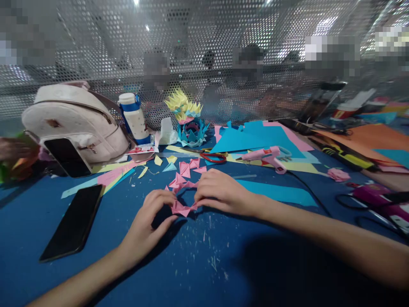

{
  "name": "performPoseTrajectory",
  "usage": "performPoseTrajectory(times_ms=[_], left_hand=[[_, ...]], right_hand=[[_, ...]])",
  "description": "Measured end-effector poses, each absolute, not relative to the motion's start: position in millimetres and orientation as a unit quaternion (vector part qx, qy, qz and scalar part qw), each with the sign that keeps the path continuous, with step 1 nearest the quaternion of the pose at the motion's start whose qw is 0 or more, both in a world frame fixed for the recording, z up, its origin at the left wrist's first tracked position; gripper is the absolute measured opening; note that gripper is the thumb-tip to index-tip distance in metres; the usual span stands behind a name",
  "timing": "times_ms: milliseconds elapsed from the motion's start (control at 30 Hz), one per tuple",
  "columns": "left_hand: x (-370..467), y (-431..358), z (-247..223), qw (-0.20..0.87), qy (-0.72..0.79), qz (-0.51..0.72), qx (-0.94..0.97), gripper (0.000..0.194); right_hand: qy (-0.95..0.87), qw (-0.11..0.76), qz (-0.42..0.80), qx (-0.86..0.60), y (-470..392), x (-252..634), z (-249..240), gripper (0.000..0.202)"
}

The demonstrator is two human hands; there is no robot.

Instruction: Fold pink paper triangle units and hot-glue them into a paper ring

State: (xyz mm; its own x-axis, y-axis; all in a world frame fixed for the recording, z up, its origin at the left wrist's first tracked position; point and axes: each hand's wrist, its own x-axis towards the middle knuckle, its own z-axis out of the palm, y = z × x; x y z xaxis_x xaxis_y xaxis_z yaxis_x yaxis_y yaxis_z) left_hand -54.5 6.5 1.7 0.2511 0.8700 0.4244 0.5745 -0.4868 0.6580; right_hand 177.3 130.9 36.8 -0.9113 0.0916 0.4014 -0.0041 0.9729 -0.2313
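Observation:
Between my hands is a ring of folded pink paper pieces (181, 209), low over the blue table. My left hand (153, 213) pinches its left side with thumb and fingers. My right hand (220, 192) grips the right side, and its fingers hide part of the ring. Just behind the ring lie several loose folded pink paper pieces (185, 169). Farther back stands a folded-paper model with a blue base (192, 133) and yellow pointed tops (183, 104).
A pink glue gun (266, 157) and red-handled scissors (213, 158) lie behind my right hand, near blue paper sheets (252, 136). At left are a black phone (73, 221), a white backpack (73, 119) with another phone (67, 157) against it, and a bottle (134, 119). A perforated metal screen (198, 34) stands behind.

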Motion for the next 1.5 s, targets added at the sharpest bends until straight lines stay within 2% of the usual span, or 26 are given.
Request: performPoseTrajectory(times_ms=[100, 167, 233, 367, 400, 600, 733, 800, 933, 1000, 1333, 1500], left_hand=[[-57.1, 7.8, -2.6, 0.202, 0.481, 0.427, 0.738, 0.040], [-58.7, 8.7, -5.1, 0.222, 0.476, 0.436, 0.731, 0.049], [-59.4, 9.3, -6.2, 0.239, 0.474, 0.431, 0.730, 0.043], [-58.7, 9.9, -5.1, 0.249, 0.480, 0.421, 0.729, 0.009], [-58.4, 10.1, -4.9, 0.251, 0.479, 0.424, 0.727, 0.007], [-59.0, 11.6, -6.8, 0.253, 0.480, 0.437, 0.718, 0.007], [-57.8, 8.3, -4.4, 0.216, 0.472, 0.419, 0.745, 0.005], [-56.1, 6.5, -2.3, 0.198, 0.460, 0.412, 0.761, 0.005], [-54.1, 5.5, -0.1, 0.184, 0.455, 0.408, 0.770, 0.007], [-54.2, 5.8, 0.2, 0.180, 0.461, 0.408, 0.768, 0.008], [-55.7, 3.9, 2.1, 0.188, 0.469, 0.401, 0.764, 0.012], [-55.9, 4.6, 0.6, 0.183, 0.461, 0.410, 0.766, 0.013]], right_hand=[[-0.971, 0.224, 0.078, -0.015, 127.3, 178.4, 39.0, 0.036], [-0.973, 0.224, 0.049, -0.008, 123.9, 179.0, 39.1, 0.039], [-0.974, 0.225, 0.025, -0.003, 120.7, 179.1, 38.0, 0.040], [-0.976, 0.219, 0.002, -0.009, 119.6, 179.0, 34.9, 0.039], [-0.977, 0.214, 0.005, -0.013, 120.3, 179.0, 34.3, 0.038], [-0.970, 0.202, 0.134, -0.017, 124.6, 177.7, 36.9, 0.019], [-0.922, 0.284, 0.230, -0.129, 136.6, 180.6, 44.1, 0.013], [-0.905, 0.294, 0.227, -0.206, 147.6, 184.9, 45.1, 0.014], [-0.928, 0.162, 0.168, -0.291, 164.7, 193.3, 36.0, 0.008], [-0.935, 0.123, 0.152, -0.296, 166.5, 194.5, 29.0, 0.005], [-0.937, 0.104, 0.146, -0.299, 165.6, 193.6, 18.1, 0.006], [-0.941, 0.115, 0.120, -0.295, 154.2, 193.8, 35.9, 0.005]])
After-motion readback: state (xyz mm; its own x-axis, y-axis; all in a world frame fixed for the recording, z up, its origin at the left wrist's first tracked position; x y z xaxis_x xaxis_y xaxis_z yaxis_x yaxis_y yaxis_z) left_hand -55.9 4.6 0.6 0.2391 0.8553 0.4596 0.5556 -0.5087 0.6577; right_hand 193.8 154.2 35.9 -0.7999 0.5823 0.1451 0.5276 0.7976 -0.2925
